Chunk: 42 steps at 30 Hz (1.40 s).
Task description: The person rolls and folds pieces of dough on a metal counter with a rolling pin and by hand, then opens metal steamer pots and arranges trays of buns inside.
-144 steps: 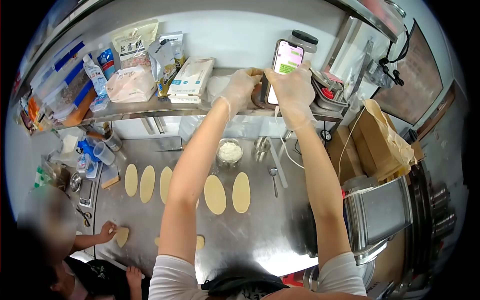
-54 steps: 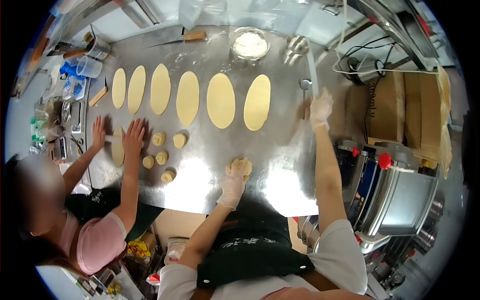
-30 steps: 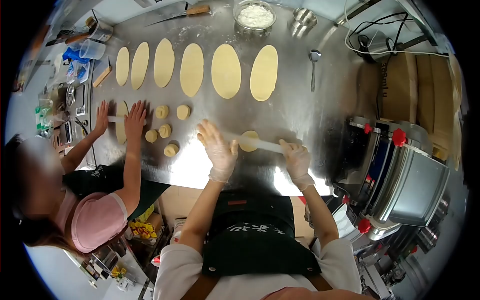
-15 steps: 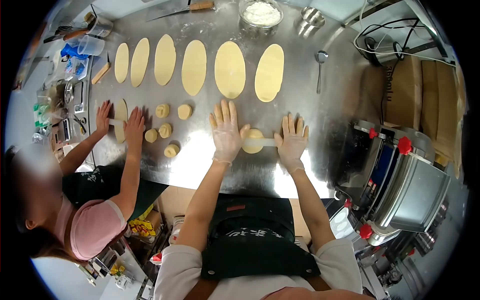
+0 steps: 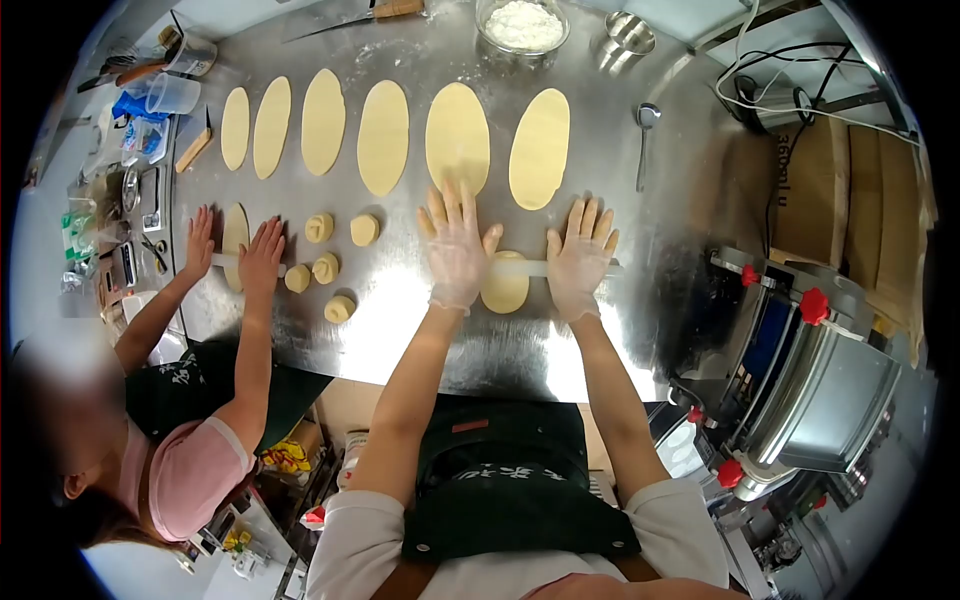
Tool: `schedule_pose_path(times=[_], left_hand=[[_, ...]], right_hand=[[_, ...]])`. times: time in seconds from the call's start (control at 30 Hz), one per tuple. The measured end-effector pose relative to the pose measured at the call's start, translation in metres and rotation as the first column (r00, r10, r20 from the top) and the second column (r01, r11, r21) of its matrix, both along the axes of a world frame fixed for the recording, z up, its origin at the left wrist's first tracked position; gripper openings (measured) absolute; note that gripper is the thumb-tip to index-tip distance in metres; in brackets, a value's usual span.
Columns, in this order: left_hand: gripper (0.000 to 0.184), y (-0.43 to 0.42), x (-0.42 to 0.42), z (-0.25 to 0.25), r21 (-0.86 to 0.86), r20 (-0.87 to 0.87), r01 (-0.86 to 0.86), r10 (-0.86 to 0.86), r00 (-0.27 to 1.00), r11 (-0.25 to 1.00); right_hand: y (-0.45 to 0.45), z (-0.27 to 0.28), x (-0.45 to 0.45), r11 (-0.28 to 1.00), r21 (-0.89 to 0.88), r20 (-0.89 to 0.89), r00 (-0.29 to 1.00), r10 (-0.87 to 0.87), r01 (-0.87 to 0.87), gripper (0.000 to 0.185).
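Observation:
A white rolling pin (image 5: 535, 268) lies crosswise over a small flattened piece of dough (image 5: 505, 295). My left hand (image 5: 458, 262), in a clear glove, rests flat on the pin's left end with fingers stretched out. On the other side of the dough, my gloved right hand (image 5: 580, 262) presses flat on the pin, fingers spread, and the pin's tip sticks out beyond it. Just past my left fingertips is a long oval dough sheet (image 5: 458, 130). Another oval sheet (image 5: 540, 150) lies ahead of my right hand.
More oval sheets (image 5: 323, 122) line the steel table. Several dough lumps (image 5: 320, 228) sit left of me. A co-worker's hands (image 5: 262, 258) roll a narrow strip. At the back are a flour bowl (image 5: 522, 28), metal cup (image 5: 628, 35) and knife (image 5: 395, 9); a spoon (image 5: 647, 118) and roller machine (image 5: 810, 390) stand right.
Both my hands and the rolling pin have moved forward, away from my body, and my hands are slightly closer together. The dough under the pin looks longer.

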<state>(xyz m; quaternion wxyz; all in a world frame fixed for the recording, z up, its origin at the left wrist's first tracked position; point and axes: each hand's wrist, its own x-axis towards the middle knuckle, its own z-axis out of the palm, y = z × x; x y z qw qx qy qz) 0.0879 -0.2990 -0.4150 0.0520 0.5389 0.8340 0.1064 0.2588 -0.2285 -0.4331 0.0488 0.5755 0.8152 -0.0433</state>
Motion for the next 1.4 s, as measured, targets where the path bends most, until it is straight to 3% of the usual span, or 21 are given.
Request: schedule_pose_path(times=[0.1, 0.13, 0.23, 0.33, 0.47, 0.57, 0.7, 0.8, 0.9, 0.97, 1.03, 1.1, 1.23, 1.4], left_hand=[[0.085, 0.023, -0.01, -0.009, 0.055, -0.053, 0.005, -0.002, 0.999, 0.998], [0.086, 0.026, -0.011, -0.01, 0.08, -0.076, 0.007, -0.001, 0.997, 0.997], [0.09, 0.003, -0.002, 0.006, 0.053, -0.02, 0.028, -0.027, 0.999, 0.998], [0.094, -0.06, 0.024, 0.006, -0.162, 0.06, 0.055, -0.046, 0.997, 0.985], [0.094, -0.08, 0.033, 0.013, -0.277, 0.066, 0.055, -0.038, 0.997, 0.959], [0.09, -0.042, 0.01, 0.009, -0.043, 0.051, 0.009, -0.006, 0.999, 0.999], [0.089, -0.047, 0.012, 0.002, -0.097, -0.024, 0.113, -0.115, 0.993, 0.989], [0.092, -0.078, 0.02, 0.005, -0.243, 0.098, 0.14, -0.119, 0.988, 0.96], [0.093, -0.109, 0.027, 0.008, -0.248, 0.192, 0.21, -0.164, 0.968, 0.946], [0.092, -0.12, 0.03, 0.003, -0.195, 0.176, 0.217, -0.184, 0.967, 0.956], [0.093, -0.124, 0.032, -0.002, -0.128, 0.079, 0.189, -0.18, 0.981, 0.974], [0.091, -0.106, 0.034, 0.0, -0.184, 0.108, 0.127, -0.108, 0.988, 0.975], [0.088, -0.06, 0.019, 0.014, -0.233, 0.069, 0.154, -0.142, 0.988, 0.96], [0.087, 0.015, -0.014, 0.003, 0.024, -0.001, 0.161, -0.161, 0.987, 0.987]], right_hand=[[0.024, 0.005, -0.014, 0.999, 0.034, -0.031, 0.999, 0.031, -0.03, 0.069], [0.026, -0.005, -0.013, 0.988, 0.143, -0.07, 0.995, 0.077, -0.066, 0.068], [0.003, -0.001, -0.001, 0.991, 0.121, -0.111, 0.991, 0.069, -0.056, 0.063], [-0.062, 0.007, 0.033, 0.993, 0.05, -0.117, 0.986, 0.115, -0.11, 0.056], [-0.083, 0.004, 0.048, 0.988, -0.021, -0.128, 0.981, 0.148, -0.152, 0.053], [-0.043, 0.008, 0.03, 0.987, 0.146, -0.225, 0.97, 0.096, -0.064, 0.05], [-0.054, -0.003, 0.033, 0.993, 0.087, -0.124, 0.988, 0.096, -0.085, 0.049], [-0.09, 0.007, 0.049, 0.983, 0.062, -0.165, 0.969, 0.183, -0.175, 0.052], [-0.124, 0.0, 0.071, 0.958, 0.108, -0.333, 0.898, 0.288, -0.267, 0.058], [-0.137, -0.022, 0.09, 0.955, 0.048, -0.306, 0.906, 0.294, -0.294, 0.061], [-0.131, -0.018, 0.086, 0.95, 0.033, -0.311, 0.9, 0.305, -0.311, 0.064], [-0.105, -0.007, 0.075, 0.943, 0.072, -0.34, 0.881, 0.329, -0.324, 0.067], [-0.064, 0.011, 0.043, 0.966, -0.02, -0.145, 0.957, 0.253, -0.258, 0.066], [0.018, 0.013, 0.003, 0.973, 0.1, -0.115, 0.969, 0.219, -0.208, 0.073]])
